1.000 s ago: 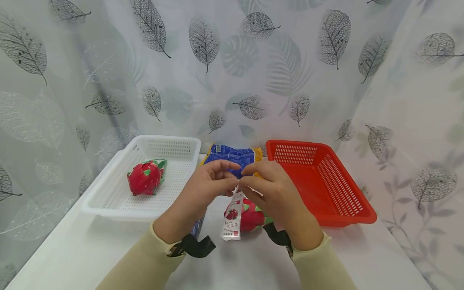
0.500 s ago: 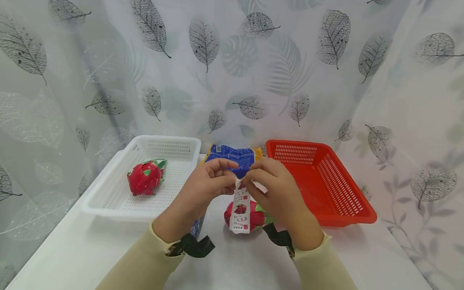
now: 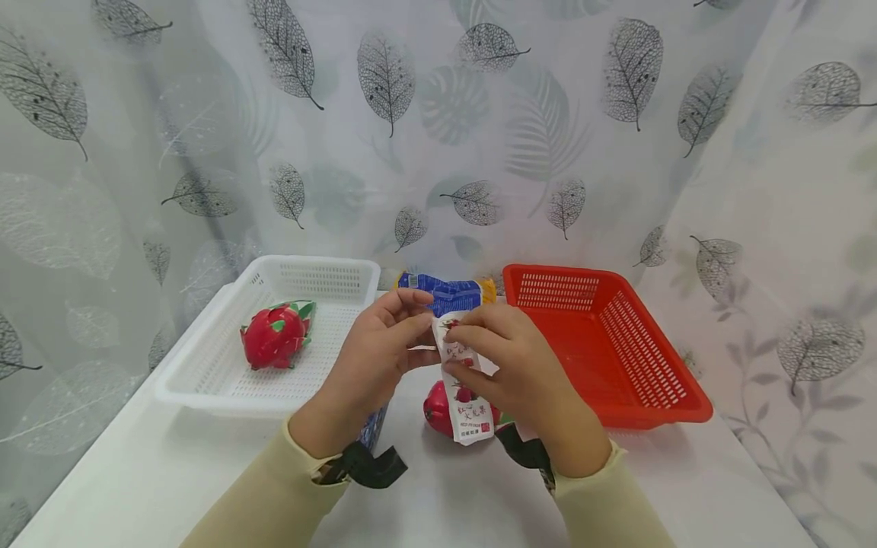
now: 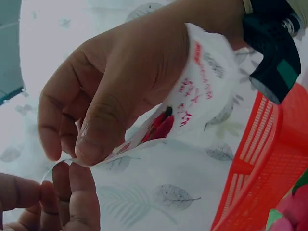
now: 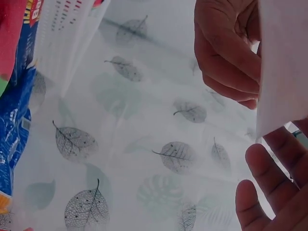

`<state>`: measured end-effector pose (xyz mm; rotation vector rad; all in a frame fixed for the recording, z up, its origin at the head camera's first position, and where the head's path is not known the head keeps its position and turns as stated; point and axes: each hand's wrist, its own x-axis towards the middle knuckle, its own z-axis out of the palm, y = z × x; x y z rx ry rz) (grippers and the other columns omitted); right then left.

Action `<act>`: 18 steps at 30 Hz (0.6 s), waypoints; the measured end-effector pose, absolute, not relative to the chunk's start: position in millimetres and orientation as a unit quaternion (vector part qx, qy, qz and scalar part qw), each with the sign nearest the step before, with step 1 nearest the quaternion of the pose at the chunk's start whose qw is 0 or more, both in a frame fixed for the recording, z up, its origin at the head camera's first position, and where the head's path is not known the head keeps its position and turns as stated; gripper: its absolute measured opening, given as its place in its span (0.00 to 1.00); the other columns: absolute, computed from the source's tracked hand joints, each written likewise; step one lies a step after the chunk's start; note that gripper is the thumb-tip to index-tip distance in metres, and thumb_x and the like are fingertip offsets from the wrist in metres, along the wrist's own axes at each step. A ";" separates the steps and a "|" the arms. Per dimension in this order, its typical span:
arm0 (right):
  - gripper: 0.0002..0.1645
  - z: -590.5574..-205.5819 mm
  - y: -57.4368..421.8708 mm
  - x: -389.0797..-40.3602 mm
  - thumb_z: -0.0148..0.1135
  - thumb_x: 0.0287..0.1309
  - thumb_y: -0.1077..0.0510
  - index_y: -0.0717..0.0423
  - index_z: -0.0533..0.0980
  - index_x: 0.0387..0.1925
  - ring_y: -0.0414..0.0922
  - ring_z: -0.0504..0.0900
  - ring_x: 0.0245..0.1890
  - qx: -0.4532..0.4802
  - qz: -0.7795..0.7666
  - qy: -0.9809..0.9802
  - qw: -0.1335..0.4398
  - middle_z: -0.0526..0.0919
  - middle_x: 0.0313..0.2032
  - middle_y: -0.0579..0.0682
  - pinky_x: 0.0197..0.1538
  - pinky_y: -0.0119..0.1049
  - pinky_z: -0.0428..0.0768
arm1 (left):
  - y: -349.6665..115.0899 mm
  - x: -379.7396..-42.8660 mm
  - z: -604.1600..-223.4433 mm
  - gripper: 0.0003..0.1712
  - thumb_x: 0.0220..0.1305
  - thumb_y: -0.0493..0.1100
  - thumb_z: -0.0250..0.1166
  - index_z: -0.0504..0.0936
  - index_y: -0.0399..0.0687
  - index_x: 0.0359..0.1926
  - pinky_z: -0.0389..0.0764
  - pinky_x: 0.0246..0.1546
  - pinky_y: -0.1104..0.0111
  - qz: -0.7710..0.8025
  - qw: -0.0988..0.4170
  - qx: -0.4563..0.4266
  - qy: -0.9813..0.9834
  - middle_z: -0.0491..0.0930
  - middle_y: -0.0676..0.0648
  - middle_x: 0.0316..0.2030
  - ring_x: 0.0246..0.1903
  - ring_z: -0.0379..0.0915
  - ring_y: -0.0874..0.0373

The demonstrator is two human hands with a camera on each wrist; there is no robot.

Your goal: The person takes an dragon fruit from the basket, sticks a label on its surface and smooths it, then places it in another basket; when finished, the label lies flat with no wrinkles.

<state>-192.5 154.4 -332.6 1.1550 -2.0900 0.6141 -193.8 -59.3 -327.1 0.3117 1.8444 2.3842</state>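
Note:
Both hands meet over the middle of the table at a strip of white stickers (image 3: 475,418) printed with red dragon fruit pictures and writing. My right hand (image 3: 524,365) pinches it between thumb and fingers; in the left wrist view this hand comes in from the top right. My left hand (image 3: 377,354) pinches the strip's upper left edge with its fingertips. The strip's lower end hangs in front of a dragon fruit (image 3: 437,411) on the table, hiding part of it. In the right wrist view the strip (image 5: 284,62) shows its blank back.
On the left, a white basket (image 3: 195,394) holds another dragon fruit (image 3: 275,335). A red basket (image 3: 674,407) stands to the right. Behind the hands lies a blue and yellow packet (image 3: 452,293). A dark blue packet (image 3: 373,430) shows partly beneath the left wrist.
The sticker strip has risen and shifted right, so more of its printed face shows. My left fingertips have drawn slightly left, and the right hand now grips the strip lower down.

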 end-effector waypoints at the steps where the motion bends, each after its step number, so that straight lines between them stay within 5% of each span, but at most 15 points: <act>1: 0.25 -332.5 154.1 -192.3 0.86 0.49 0.57 0.50 0.87 0.51 0.46 0.83 0.52 0.441 0.234 -0.801 0.332 0.86 0.48 0.49 0.48 0.42 0.89 | -59.2 -194.3 -327.2 0.15 0.78 0.39 0.60 0.75 0.47 0.62 0.91 0.46 0.62 0.791 0.061 0.098 0.601 0.80 0.46 0.46 0.44 0.87 0.52; 18: 0.29 -334.7 152.4 -192.0 0.86 0.49 0.56 0.52 0.86 0.55 0.48 0.80 0.59 0.422 0.226 -0.817 0.322 0.83 0.56 0.54 0.47 0.41 0.91 | -60.3 -197.9 -326.3 0.13 0.82 0.41 0.54 0.70 0.53 0.62 0.91 0.46 0.61 0.844 0.118 0.078 0.518 0.78 0.46 0.56 0.49 0.82 0.53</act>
